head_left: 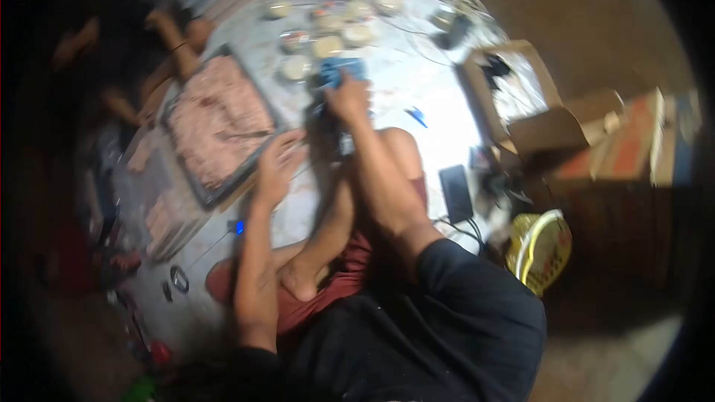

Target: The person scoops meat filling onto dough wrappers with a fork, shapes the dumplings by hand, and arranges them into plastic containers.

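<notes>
Blue item (341, 65), blurred, partly behind right hand (348, 98).

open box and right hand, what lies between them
In the head view, a small blue item, too blurred to name, lies on the white floor between the right hand and the open box.

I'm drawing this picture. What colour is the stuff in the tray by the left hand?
The stuff is pale pink, clearest in the head view.

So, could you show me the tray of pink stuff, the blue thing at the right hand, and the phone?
Tray (211, 196): head view, near corner of its dark rim.
Blue thing (353, 66): head view, its upper face.
Phone (456, 192): head view, middle of its dark face.
</notes>
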{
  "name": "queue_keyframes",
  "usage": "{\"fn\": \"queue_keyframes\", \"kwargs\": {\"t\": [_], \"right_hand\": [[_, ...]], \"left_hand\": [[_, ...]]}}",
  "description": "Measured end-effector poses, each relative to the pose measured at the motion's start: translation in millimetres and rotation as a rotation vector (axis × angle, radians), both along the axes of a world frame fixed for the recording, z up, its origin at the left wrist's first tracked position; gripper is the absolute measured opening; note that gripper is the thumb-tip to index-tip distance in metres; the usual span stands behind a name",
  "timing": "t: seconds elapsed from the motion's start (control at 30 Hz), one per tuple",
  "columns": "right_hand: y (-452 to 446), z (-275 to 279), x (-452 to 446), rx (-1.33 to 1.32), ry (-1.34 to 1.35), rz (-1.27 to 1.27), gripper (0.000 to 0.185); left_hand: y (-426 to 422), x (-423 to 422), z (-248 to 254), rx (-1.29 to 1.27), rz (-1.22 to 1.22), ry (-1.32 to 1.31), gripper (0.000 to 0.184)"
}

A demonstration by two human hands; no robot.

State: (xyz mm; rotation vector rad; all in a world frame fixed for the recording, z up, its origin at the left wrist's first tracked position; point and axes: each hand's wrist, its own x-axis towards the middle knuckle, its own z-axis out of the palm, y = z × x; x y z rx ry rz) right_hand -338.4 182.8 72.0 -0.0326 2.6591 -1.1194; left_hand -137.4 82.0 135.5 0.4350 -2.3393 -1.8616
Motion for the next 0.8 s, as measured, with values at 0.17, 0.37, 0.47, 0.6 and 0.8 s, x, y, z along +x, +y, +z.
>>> {"fn": "queue_keyframes", "kwargs": {"t": [0.17,0.37,0.47,0.6,0.8], "right_hand": [[3.3,9.6,16.3,-0.483,0.287,-0.019,0.033],[-3.9,58.1,90.4,-0.746,0.347,0.171,0.036],[4.0,66.8,146.6,-0.597,0.555,0.782,0.059],[28.6,38.8,138.7,-0.239,0.893,0.607,0.051],[64.5,11.6,75.0,-0.675,0.189,0.165,0.044]], "left_hand": [[-6.0,44.5,15.8,0.263,0.038,-0.082,0.055],[-3.2,5.3,15.5,1.167,0.337,-0.021,0.074],[-18.5,-10.3,16.8,1.205,0.286,-0.019,0.088],[-56.7,12.8,47.6,1.298,-0.408,0.403,0.089],[-100.8,107.4,90.0,1.085,0.185,0.585,0.052]]}}
